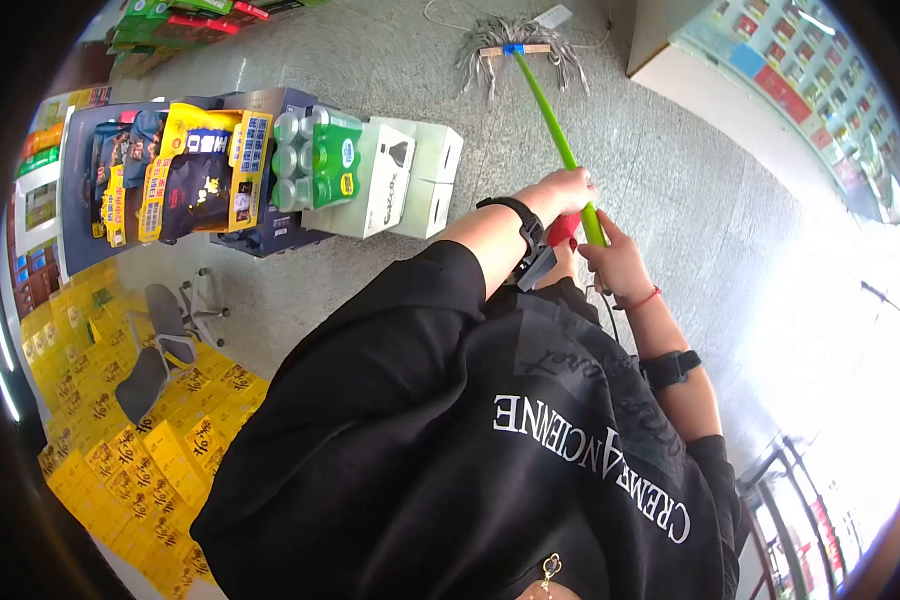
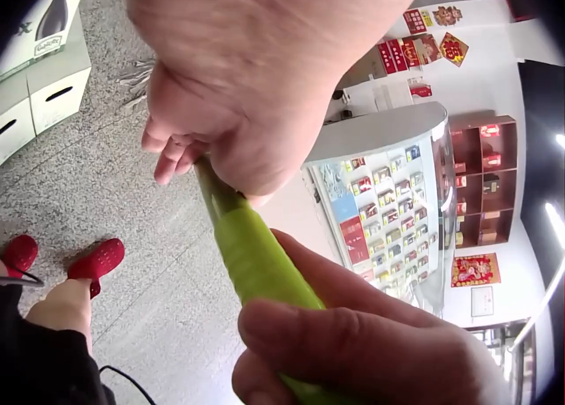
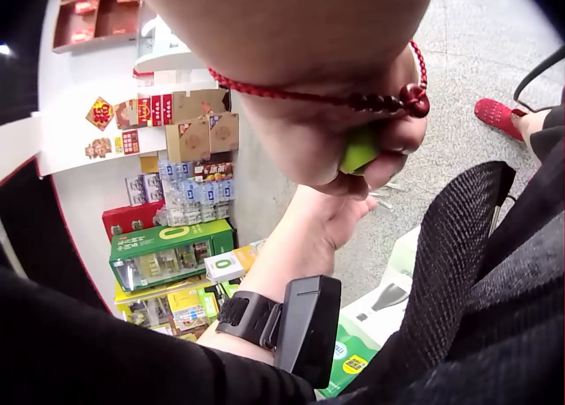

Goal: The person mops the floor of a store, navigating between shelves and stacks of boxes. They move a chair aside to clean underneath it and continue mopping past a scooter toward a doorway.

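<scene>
A mop with a lime-green handle [image 1: 548,108] slants away from the person in the head view. Its grey string head [image 1: 475,62], joined by a blue clip, lies on the floor far ahead. Lower on the handle, the left hand [image 1: 568,188] wraps its fingers round the shaft. Nearer the body, the right hand [image 1: 620,264], with a red cord bracelet at its wrist, grips the thick top end. In the left wrist view, the right thumb and fingers [image 2: 291,330] close round the green grip [image 2: 265,264]. The right wrist view shows the handle's end [image 3: 360,151] inside the right fist.
White cartons [image 1: 432,180], a green-wrapped pack of cans [image 1: 332,155] and yellow snack boxes [image 1: 210,170] stand to the left. A wheeled chair [image 1: 165,320] is behind them. A glass display counter [image 1: 780,90] stands at the right. Red clogs [image 2: 95,262] are on the person's feet.
</scene>
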`<state>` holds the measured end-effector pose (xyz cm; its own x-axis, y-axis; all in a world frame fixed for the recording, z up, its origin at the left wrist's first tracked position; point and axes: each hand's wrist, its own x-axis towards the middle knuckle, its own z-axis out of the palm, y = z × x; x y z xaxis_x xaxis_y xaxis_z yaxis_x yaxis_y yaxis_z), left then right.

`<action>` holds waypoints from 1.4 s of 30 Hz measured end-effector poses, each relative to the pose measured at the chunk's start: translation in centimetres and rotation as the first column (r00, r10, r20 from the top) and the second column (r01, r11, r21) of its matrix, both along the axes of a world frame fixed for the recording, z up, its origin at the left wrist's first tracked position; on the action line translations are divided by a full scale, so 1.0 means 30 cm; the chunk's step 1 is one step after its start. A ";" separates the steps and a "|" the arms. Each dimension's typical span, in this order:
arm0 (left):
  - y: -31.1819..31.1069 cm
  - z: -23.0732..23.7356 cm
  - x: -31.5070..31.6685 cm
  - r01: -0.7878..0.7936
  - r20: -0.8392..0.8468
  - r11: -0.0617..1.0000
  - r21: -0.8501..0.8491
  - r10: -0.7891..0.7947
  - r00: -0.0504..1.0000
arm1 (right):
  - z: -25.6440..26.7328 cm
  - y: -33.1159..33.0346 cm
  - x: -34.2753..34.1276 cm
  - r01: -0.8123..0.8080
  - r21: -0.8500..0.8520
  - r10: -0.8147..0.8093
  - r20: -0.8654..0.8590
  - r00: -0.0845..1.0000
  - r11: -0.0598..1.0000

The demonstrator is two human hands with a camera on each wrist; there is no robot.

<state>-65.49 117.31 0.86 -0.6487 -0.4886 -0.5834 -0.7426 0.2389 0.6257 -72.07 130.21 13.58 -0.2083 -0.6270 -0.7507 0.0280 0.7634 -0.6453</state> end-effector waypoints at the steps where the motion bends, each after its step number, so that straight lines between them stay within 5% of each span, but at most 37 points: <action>1: -0.035 -0.005 -0.032 -0.010 0.002 1.000 0.000 0.010 1.000 | -0.018 -0.033 -0.041 -0.019 -0.014 0.019 -0.002 1.000 1.000; 11: -0.348 -0.026 -0.312 -0.178 -0.044 0.984 -0.021 0.177 0.983 | -0.033 -0.398 -0.367 -0.180 -0.014 0.179 -0.030 0.983 0.984; 26: -0.825 -0.041 -0.375 -0.283 -0.074 0.957 -0.058 0.279 0.957 | -0.046 -0.918 -0.449 -0.215 0.014 0.215 0.001 0.977 0.977; 33: -0.817 -0.031 -0.440 -0.291 -0.104 0.957 -0.013 0.288 0.952 | -0.063 -0.915 -0.554 -0.331 -0.006 0.330 -0.076 0.941 0.944; 38: -0.768 0.025 -0.555 -0.111 -0.070 0.993 0.046 0.114 0.991 | 0.030 -0.833 -0.721 -0.509 0.090 0.516 -0.091 0.852 0.856; 42: -0.695 0.055 -0.677 -0.141 -0.099 0.982 0.125 0.154 0.983 | 0.066 -0.783 -0.904 -0.654 0.148 0.668 -0.086 0.739 0.742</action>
<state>-85.79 96.45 2.52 -0.6368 -0.5165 -0.5724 -0.6907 0.0522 0.7213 -99.19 106.72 15.57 0.1340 -0.5649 -0.8142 -0.5834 0.6192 -0.5256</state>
